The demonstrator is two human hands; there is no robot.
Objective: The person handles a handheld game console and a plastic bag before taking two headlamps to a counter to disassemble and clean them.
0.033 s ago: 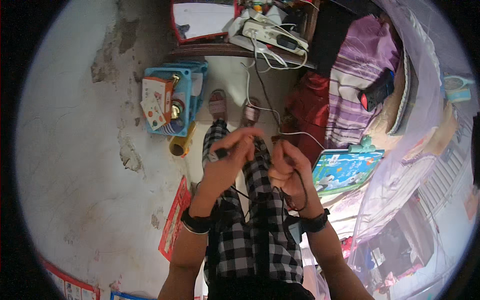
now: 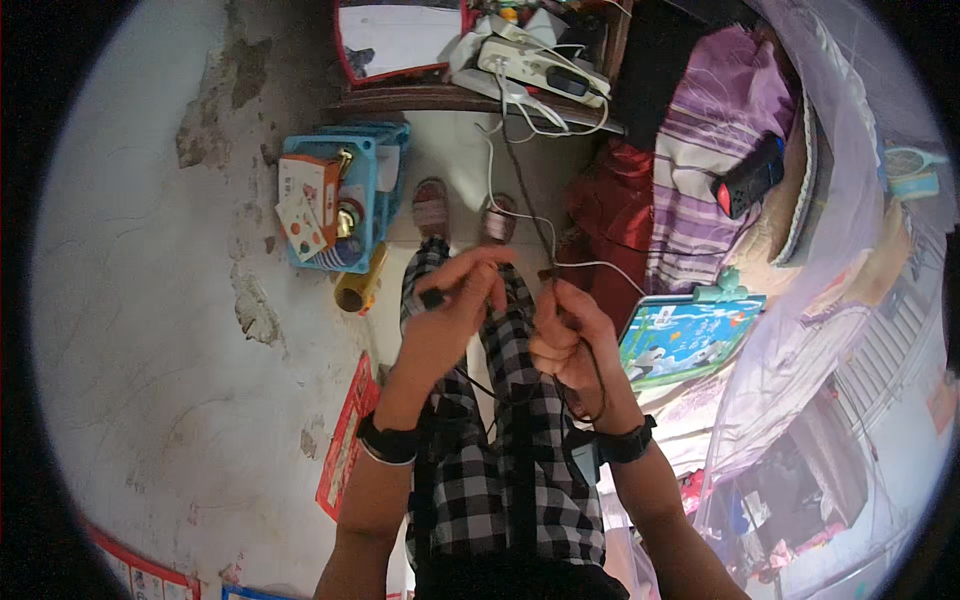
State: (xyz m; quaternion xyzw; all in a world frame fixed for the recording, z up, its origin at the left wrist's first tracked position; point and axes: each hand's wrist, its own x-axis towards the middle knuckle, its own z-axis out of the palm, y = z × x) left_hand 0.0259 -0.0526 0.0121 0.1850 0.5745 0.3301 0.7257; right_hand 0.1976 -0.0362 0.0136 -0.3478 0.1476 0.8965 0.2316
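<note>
We saw a blue plastic crate (image 2: 385, 165) on the pale floor by the cracked wall, packed with a printed carton (image 2: 305, 205) and a brass-coloured round fitting (image 2: 348, 218); a brass-coloured tube (image 2: 358, 285) lay just beside it. Over our checked trousers (image 2: 500, 470), the left hand (image 2: 450, 310) pinched a small black plug (image 2: 432, 297) between fingertips, and the right hand (image 2: 570, 340) closed around a thin dark cable (image 2: 598, 385) looping below the fist. A white power strip (image 2: 540, 65) sat on the wooden shelf (image 2: 420, 98)
</note>
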